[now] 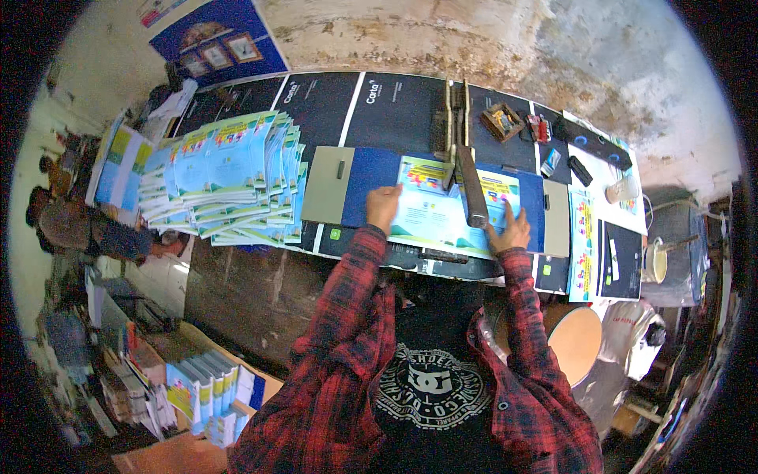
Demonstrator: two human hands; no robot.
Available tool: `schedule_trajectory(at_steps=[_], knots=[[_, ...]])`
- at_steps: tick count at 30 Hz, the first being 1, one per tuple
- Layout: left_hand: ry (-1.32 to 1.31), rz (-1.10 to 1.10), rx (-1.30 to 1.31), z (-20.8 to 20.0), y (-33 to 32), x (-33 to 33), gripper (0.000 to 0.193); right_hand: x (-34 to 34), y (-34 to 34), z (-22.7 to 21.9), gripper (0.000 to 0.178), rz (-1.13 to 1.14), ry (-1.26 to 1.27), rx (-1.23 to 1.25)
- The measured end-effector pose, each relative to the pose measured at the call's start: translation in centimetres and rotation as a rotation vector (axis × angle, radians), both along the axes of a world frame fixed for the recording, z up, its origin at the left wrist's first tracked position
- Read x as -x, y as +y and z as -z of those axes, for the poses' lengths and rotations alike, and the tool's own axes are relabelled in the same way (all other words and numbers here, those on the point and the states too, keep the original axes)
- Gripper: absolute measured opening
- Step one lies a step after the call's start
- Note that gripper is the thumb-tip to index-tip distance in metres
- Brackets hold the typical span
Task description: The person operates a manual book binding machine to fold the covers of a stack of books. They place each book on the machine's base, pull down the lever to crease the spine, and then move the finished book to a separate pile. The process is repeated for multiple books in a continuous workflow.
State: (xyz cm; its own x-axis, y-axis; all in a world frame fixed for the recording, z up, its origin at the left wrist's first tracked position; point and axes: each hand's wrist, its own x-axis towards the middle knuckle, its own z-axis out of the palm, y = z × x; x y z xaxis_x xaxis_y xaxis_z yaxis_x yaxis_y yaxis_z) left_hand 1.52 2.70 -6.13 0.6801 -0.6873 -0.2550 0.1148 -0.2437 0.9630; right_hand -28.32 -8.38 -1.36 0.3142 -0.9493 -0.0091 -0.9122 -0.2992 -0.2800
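A light blue printed booklet [430, 215] lies open and flat on a dark blue board [365, 175] on the worktable. My left hand [383, 207] presses down on the booklet's left half. My right hand [512, 233] rests with spread fingers on its right edge. A long grey metal stapler arm [471, 189] reaches over the booklet's middle fold between my two hands. Both red plaid sleeves come up from the lower edge.
A fanned pile of the same light blue booklets [225, 174] covers the table's left part. A small wooden box [502, 120], a cup [621, 189] and dark tools sit at the right. Another person [87, 225] is at the far left. More booklets [201, 387] stand in a box below.
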Motion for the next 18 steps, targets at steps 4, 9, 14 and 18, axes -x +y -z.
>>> schedule_trajectory(at_steps=[4,9,14,18], knots=[[0.359,0.014,-0.02,-0.2,3.7,-7.5,0.029,-4.9,3.1,0.4,0.087,-0.149,0.08,-0.043],[0.315,-0.077,-0.277,-7.0,4.9,-9.2,0.021,-9.8,3.9,2.9,0.082,-0.201,0.056,0.147],[0.305,-0.035,-0.286,-4.6,4.5,-9.0,0.023,-8.0,3.4,1.2,0.082,-0.22,0.05,0.026],[0.348,0.016,-0.244,-6.0,2.7,-5.7,0.029,-6.0,2.3,1.2,0.082,-0.145,0.031,0.097]])
